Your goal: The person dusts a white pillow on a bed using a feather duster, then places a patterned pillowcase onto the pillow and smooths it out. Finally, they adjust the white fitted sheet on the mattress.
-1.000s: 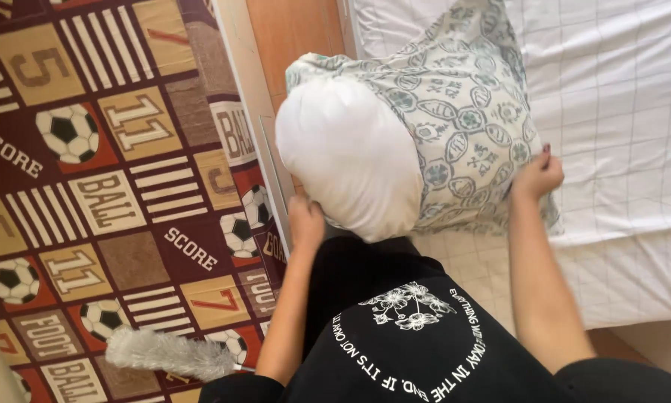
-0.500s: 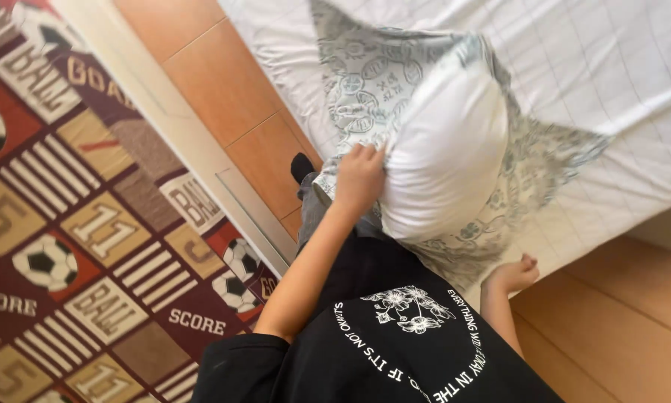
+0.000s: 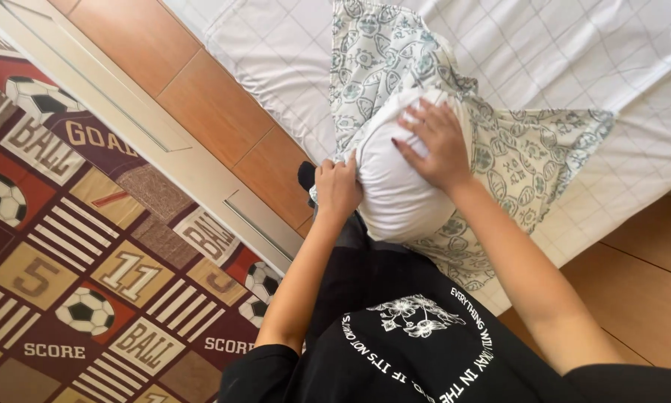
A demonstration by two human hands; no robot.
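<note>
A white pillow (image 3: pixel 395 186) sticks halfway out of a pale pillowcase (image 3: pixel 514 157) with a grey-green floral print, lying at the edge of the bed. My left hand (image 3: pixel 337 186) grips the pillowcase's opening at the pillow's left side. Across the top of the white pillow lies my right hand (image 3: pixel 432 142), flat, fingers spread, pressing on it. My black printed shirt fills the bottom of the view.
The bed's white checked sheet (image 3: pixel 589 52) spreads behind the pillow. A wooden bed frame (image 3: pixel 216 112) runs diagonally on the left. A carpet (image 3: pixel 74 276) with football and number patches covers the floor at left. Wooden floor (image 3: pixel 641 276) shows at right.
My right hand has come up from the bed's lower edge onto the top of the pillow. My left hand has slid down to the pillowcase opening. The view has shifted slightly.
</note>
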